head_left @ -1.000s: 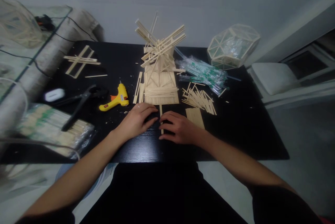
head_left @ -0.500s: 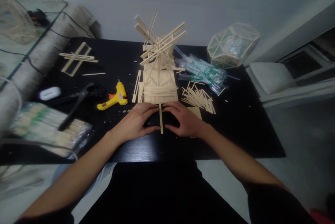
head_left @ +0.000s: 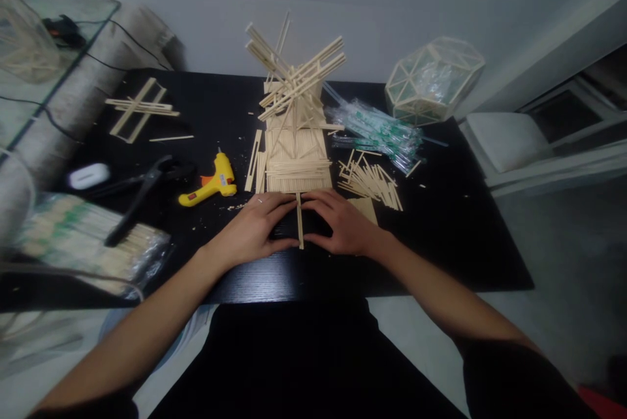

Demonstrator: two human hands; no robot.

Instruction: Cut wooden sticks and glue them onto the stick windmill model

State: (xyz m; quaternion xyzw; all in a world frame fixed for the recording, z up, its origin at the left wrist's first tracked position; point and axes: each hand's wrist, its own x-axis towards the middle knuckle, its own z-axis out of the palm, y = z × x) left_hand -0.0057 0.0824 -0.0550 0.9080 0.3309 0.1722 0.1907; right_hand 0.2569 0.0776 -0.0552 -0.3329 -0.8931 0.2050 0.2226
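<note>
A few thin wooden sticks [head_left: 300,222] lie side by side as a narrow strip on the black table, pointing toward me. My left hand [head_left: 256,226] presses its fingertips and thumb against the strip's left edge. From the right edge, my right hand [head_left: 337,220] does the same, so the strip is squeezed between both hands. Just beyond them stands a windmill model [head_left: 296,99] of wooden sticks with crossed blades, on a slatted stick base [head_left: 298,181]. Several loose sticks lie across that base.
A yellow glue gun [head_left: 210,183] and black pliers-like tool [head_left: 142,194] lie left, near a bag of sticks [head_left: 88,239] and a stick frame [head_left: 143,109]. Cut sticks [head_left: 375,183], clear-wrapped items [head_left: 379,132] and a geometric stick-framed model [head_left: 434,83] are right.
My right fingertips and both thumbs have closed in against the stick strip, where small gaps showed before. The view has shifted slightly.
</note>
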